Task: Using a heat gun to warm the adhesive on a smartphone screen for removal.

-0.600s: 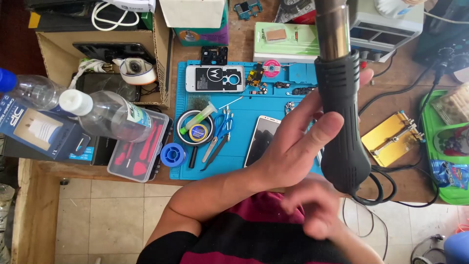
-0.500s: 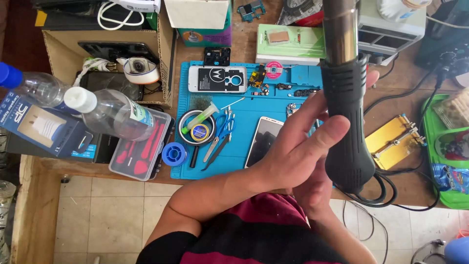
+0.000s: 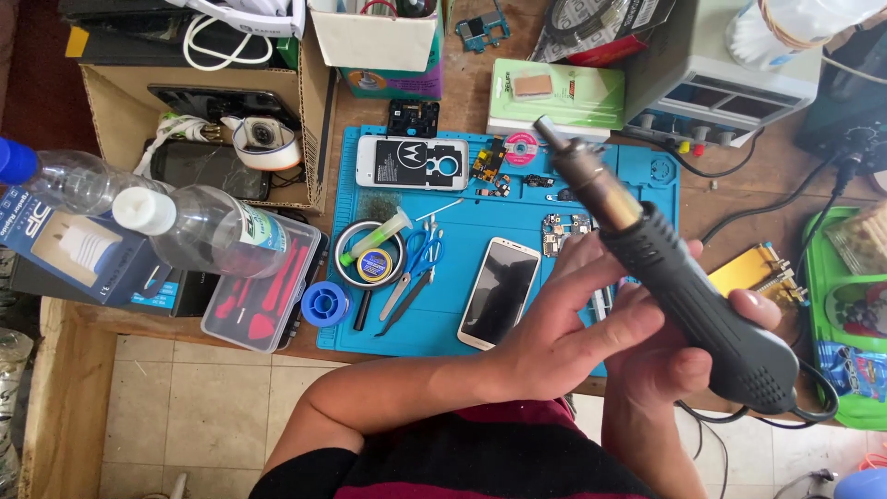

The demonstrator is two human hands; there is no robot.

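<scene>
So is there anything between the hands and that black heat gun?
No. The right hand wraps the heat gun by its black handle, and the left hand rests its fingers against the same handle. Both touch it directly.

The hot air gun's (image 3: 679,277) handle covers most of the right hand (image 3: 679,356), and both hands hide the near right corner of the blue mat (image 3: 462,328). The green tray (image 3: 836,305) runs off the right edge. Small parts (image 3: 490,171) on the mat are too tiny to identify.
</scene>
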